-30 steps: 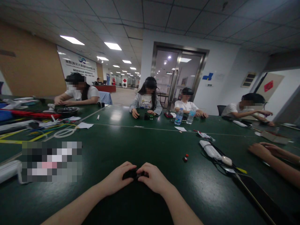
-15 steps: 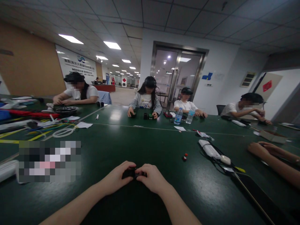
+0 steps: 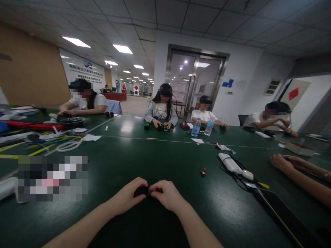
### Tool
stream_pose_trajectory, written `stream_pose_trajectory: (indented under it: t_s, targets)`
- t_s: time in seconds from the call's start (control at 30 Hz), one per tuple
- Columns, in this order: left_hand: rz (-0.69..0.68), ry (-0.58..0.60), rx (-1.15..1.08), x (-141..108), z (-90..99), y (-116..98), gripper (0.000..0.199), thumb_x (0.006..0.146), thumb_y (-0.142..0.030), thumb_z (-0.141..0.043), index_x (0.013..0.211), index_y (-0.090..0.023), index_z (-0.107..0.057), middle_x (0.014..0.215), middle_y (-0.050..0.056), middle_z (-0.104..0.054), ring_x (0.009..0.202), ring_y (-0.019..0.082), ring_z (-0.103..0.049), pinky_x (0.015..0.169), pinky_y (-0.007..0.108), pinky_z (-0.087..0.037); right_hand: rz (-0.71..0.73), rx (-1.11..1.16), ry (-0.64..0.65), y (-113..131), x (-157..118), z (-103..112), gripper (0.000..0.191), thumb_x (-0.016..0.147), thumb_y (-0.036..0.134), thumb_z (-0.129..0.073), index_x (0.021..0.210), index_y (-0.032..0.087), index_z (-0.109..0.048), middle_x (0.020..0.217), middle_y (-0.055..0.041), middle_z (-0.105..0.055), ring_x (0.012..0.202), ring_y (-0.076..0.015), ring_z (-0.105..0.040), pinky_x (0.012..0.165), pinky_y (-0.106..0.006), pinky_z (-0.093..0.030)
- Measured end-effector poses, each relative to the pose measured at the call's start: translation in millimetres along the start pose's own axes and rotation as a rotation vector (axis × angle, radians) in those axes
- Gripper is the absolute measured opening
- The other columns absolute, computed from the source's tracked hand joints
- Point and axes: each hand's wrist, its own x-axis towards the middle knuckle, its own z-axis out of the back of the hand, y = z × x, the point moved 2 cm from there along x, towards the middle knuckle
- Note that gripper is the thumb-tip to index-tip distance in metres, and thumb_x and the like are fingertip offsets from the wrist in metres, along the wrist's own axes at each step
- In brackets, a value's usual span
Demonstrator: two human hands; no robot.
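Note:
Low over the near part of the green table [image 3: 144, 162], both my hands meet around a small black object [image 3: 148, 191]. My left hand [image 3: 126, 194] is closed, with thumb and fingers curled about its left side. On the other end, my right hand [image 3: 168, 195] pinches it between thumb and fingertips. Most of the object is covered by fingers and too dark to tell its kind. A small orange-topped piece [image 3: 203, 172], red and white below, lies beyond my right hand.
To the right lie a white power strip [image 3: 229, 163], a white mouse-like piece [image 3: 247, 174], cables and a dark flat panel [image 3: 281, 210]. A co-worker's hands [image 3: 284, 163] rest past them. Water bottles [image 3: 196, 128] stand farther off. Coiled cable [image 3: 68, 146] and tools lie left.
My hands stay in nearly the same grip on the black object. Across the table, a co-worker's hand has left one dark block and moved to others beside it.

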Motion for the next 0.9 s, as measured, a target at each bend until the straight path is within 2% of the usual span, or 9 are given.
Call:
stream_pose_trajectory:
  t_s: [0.13,0.27,0.47,0.77,0.9]
  targets:
    - [-0.024,0.022,0.012,-0.5,2.1,-5.3,0.021,0.078,-0.024,-0.050,0.098,-0.024,-0.053,0.103,0.001,-0.052,0.094,0.015,-0.050,0.084,0.029,-0.040,-0.074,0.022,0.003,-7.5,3.7,-3.6,0.023,0.073,0.026,-0.060,0.095,0.027,-0.066,0.090,0.0008,-0.060,0.080,-0.0144,-0.055,0.070,-0.026,-0.042]
    - [-0.007,0.056,0.036,-0.8,1.7,-6.0,0.021,0.078,-0.026,-0.050,0.099,-0.024,-0.054,0.104,0.001,-0.054,0.098,0.016,-0.050,0.086,0.030,-0.040,-0.093,0.090,0.035,-8.7,3.0,-4.9,0.024,0.075,0.024,-0.057,0.098,0.027,-0.065,0.089,0.0022,-0.062,0.080,-0.0138,-0.056,0.072,-0.026,-0.042]
    - [0.079,0.021,0.016,0.1,-3.1,7.9,0.043,0.076,-0.033,-0.054,0.118,-0.026,-0.046,0.117,0.003,-0.053,0.108,0.018,-0.048,0.095,0.035,-0.036,-0.063,0.067,0.015,0.8,-2.1,1.4,0.022,0.077,0.023,-0.054,0.096,0.026,-0.065,0.093,0.0015,-0.061,0.081,-0.0139,-0.056,0.070,-0.025,-0.042]
    - [0.012,0.009,0.009,-0.2,1.8,1.4,0.036,0.078,-0.032,-0.052,0.114,-0.026,-0.051,0.116,0.003,-0.051,0.107,0.018,-0.047,0.095,0.034,-0.037,-0.092,0.107,0.041,-3.5,0.8,-0.1,0.023,0.078,0.024,-0.053,0.099,0.027,-0.063,0.092,0.0022,-0.061,0.083,-0.0136,-0.056,0.074,-0.026,-0.042]
    - [0.012,0.023,0.025,-0.6,2.4,-2.5,0.037,0.079,-0.031,-0.051,0.116,-0.026,-0.050,0.114,0.003,-0.052,0.104,0.018,-0.048,0.093,0.033,-0.038,-0.114,0.056,-0.011,-6.9,1.2,-0.5,0.019,0.074,0.026,-0.059,0.092,0.027,-0.065,0.091,0.0015,-0.057,0.082,-0.0139,-0.054,0.071,-0.026,-0.041]
